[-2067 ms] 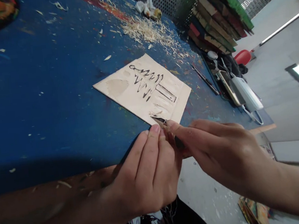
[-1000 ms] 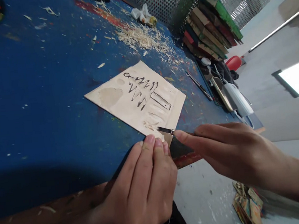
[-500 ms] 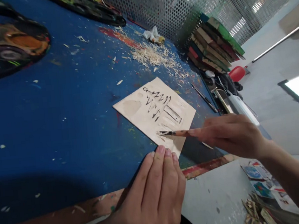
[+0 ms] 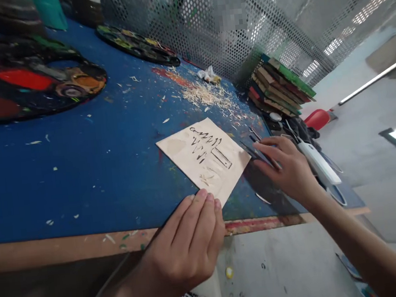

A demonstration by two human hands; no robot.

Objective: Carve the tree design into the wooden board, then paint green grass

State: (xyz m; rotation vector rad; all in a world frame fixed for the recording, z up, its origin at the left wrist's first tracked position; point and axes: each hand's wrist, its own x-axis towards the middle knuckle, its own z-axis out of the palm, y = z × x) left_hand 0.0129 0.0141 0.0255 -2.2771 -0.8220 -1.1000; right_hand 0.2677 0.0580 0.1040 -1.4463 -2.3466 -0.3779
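Observation:
A pale, thin square board (image 4: 201, 153) lies on the blue tabletop, one corner pointing toward me. It bears dark zigzag lines, a drawn rectangle and a few shallow cut marks. My left hand (image 4: 193, 242) holds the board's near corner, fingers pressed together on its edge; the thumb is hidden. To the right of the board, just above the table, is my right hand (image 4: 287, 168). Its thumb and fingers are closed on a slim carving tool (image 4: 247, 148), partly covered by the fingers. A pen-like tool (image 4: 254, 133) lies right beside these fingers.
Pale shavings (image 4: 207, 96) are heaped behind the board. Paint-covered palettes (image 4: 79, 78) occupy the left and back. Stacked painted blocks (image 4: 279, 84) stand against the perforated metal panel (image 4: 186, 23). A white power strip (image 4: 320, 162) lies at right. The table's wooden edge (image 4: 71, 249) runs nearest me.
My right hand has lifted the carving tool off the board and moved right and back, beside the loose tools. My left hand stays on the board's corner. The view has shifted.

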